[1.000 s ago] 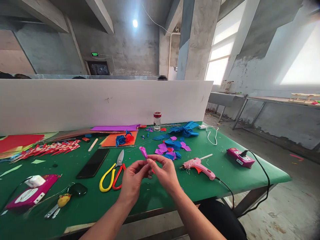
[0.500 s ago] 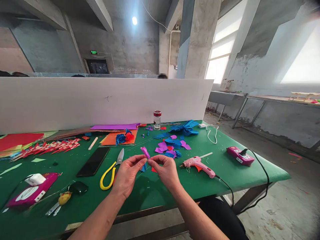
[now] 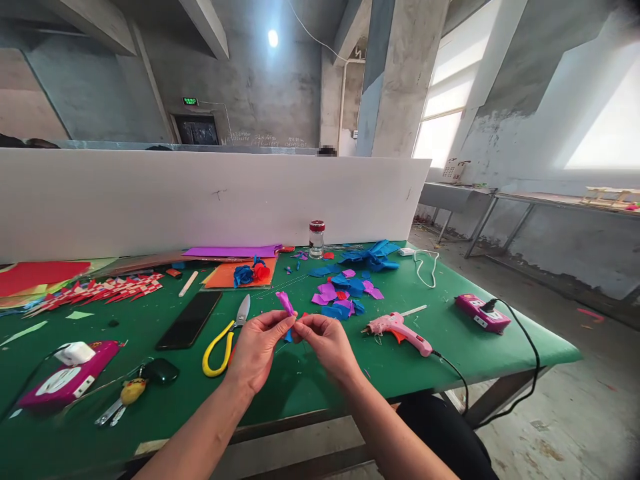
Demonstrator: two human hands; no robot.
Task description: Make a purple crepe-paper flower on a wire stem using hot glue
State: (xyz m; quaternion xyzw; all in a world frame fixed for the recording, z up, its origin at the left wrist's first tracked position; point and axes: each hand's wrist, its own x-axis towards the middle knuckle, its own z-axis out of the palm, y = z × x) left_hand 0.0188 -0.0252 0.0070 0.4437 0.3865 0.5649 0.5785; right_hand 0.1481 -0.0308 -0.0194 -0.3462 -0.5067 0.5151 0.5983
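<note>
A twisted purple piece of crepe paper (image 3: pixel 285 302) stands up from between my fingertips, narrow like a bud. My left hand (image 3: pixel 259 345) pinches it low down with thumb and forefinger. Against those fingertips, my right hand (image 3: pixel 327 343) is closed in a pinch at the paper's base; the fingers hide the exact grip. Just beyond the hands lie cut purple petals (image 3: pixel 327 292) and blue crepe pieces (image 3: pixel 351 285). Yellow-handled scissors (image 3: pixel 218 352) rest beside my left hand. A pink hot glue gun (image 3: pixel 400 328) lies to the right of my right hand.
The green table (image 3: pixel 310 400) also holds a phone (image 3: pixel 190 321), keys (image 3: pixel 127 393), two magenta power strips (image 3: pixel 483 313), blue and red paper flowers (image 3: pixel 253 272), and a lidded glass jar (image 3: pixel 317 241). A white board (image 3: pixel 210 200) closes off the back. The glue gun's cord runs off the front edge.
My right fingertips have shifted slightly at the base of the purple paper, which leans a little further left. The whole view has moved slightly; the table items lie as before.
</note>
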